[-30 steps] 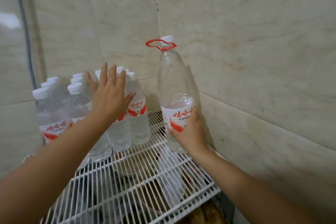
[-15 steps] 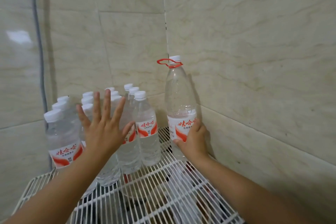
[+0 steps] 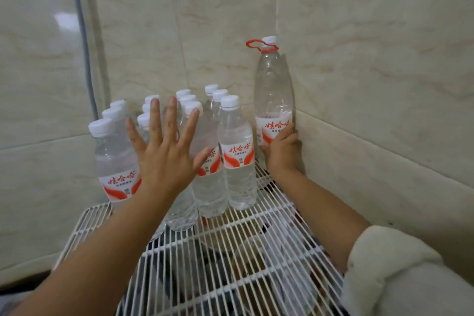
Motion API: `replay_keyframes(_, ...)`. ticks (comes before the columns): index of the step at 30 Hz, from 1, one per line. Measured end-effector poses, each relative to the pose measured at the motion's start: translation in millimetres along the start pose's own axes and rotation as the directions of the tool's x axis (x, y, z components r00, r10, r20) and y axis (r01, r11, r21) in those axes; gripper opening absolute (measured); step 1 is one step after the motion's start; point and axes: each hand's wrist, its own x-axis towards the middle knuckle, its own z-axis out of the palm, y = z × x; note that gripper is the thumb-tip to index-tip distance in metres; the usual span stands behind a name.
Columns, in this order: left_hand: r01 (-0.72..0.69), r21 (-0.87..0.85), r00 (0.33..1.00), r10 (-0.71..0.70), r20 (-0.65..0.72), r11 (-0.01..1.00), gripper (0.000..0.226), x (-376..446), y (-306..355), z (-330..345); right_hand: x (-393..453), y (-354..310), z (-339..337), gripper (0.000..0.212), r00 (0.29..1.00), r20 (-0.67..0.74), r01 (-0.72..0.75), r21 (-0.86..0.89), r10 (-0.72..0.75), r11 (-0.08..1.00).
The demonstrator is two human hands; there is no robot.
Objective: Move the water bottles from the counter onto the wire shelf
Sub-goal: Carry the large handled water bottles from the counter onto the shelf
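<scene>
Several small water bottles (image 3: 237,156) with white caps and red-and-white labels stand packed together at the back of the white wire shelf (image 3: 256,241). My left hand (image 3: 166,151) is spread flat, fingers straight, in front of the group; whether it touches them I cannot tell. A tall bottle (image 3: 273,90) with a red carry loop at its neck stands upright in the wall corner on the right. My right hand (image 3: 283,151) grips its lower part at the label.
Tiled walls close the shelf in at the back and right. A grey pipe (image 3: 82,33) runs down the left wall. Dark items show through the wires below. The front half of the shelf is bare wire.
The tall bottle has been pushed back toward the wall corner with my right hand on it. My left hand stays spread in front of the small bottles. The view has tilted upward.
</scene>
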Motion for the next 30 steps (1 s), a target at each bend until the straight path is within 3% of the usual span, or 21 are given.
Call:
replay_keyframes(10, -0.026, -0.014, 0.999, 0.026, -0.041, 1.0, 0.066, -0.9, -0.8, 7.0, 21.6, -3.3, 16.0, 0.076, 0.998, 0.061, 0.019, 0.135, -0.027, 0.991)
replay_keyframes(14, -0.026, 0.024, 0.999, 0.027, -0.04, 0.999, 0.068, -1.3, -0.7, 7.1, 23.0, -2.4, 17.5, 0.084, 0.998, 0.059, 0.011, -0.073, -0.007, 0.997)
replay_keyframes(18, -0.022, 0.049, 1.0, 0.022, 0.001, 0.999, 0.069, 2.1, -1.2, 0.5, 15.6, -6.7, 8.8, 0.086, 0.991, 0.134, -0.001, -0.145, 0.021, 0.989)
replay_keyframes(21, 0.002, 0.052, 0.994, -0.008, 0.108, 0.999, 0.068, 5.7, 3.4, -10.2, 12.6, -3.7, -7.4, 0.086, 0.984, 0.177, 0.034, -0.147, -0.008, 0.989)
replay_keyframes(25, 0.0, 0.071, 0.966, -0.018, 0.258, 0.997, 0.081, 8.2, 9.6, -24.0, -1.8, -1.2, -38.8, 0.068, 0.983, 0.147, 0.136, -0.15, -0.114, 0.979)
replay_keyframes(28, 0.041, 0.062, 0.947, -0.059, 0.315, 0.997, 0.065, 4.1, 8.9, -37.7, -21.6, -10.5, -62.5, 0.045, 0.978, 0.067, 0.204, -0.119, -0.197, 0.972)
replay_keyframes(30, 0.071, 0.074, 0.929, -0.093, 0.359, 0.995, 0.067, -5.7, 3.6, -52.5, -41.4, -21.6, -77.1, 0.036, 0.963, 0.011, 0.266, -0.145, -0.268, 0.953)
